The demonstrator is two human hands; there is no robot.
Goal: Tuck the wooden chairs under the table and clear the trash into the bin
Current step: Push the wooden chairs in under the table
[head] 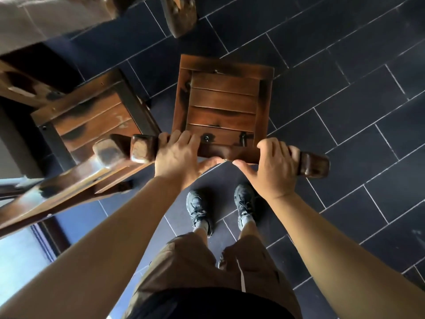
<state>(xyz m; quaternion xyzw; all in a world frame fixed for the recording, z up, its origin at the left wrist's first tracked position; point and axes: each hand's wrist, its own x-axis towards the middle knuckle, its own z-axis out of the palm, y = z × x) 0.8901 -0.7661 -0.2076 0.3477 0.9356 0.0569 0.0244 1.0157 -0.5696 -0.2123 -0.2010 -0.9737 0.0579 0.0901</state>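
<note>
Left hand (177, 155) and right hand (273, 166) are gripping the back rail of the wooden chair (220, 104), which is standing clear of the table (46, 17) edge, not yet tucked; no trash is showing.

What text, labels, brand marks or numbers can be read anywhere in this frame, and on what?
None can be read.
The wooden chair, gripped by the left hand and right hand, shows only grain and metal fittings.
The second chair, table, floor tiles, shoes and shorts show no print.
</note>
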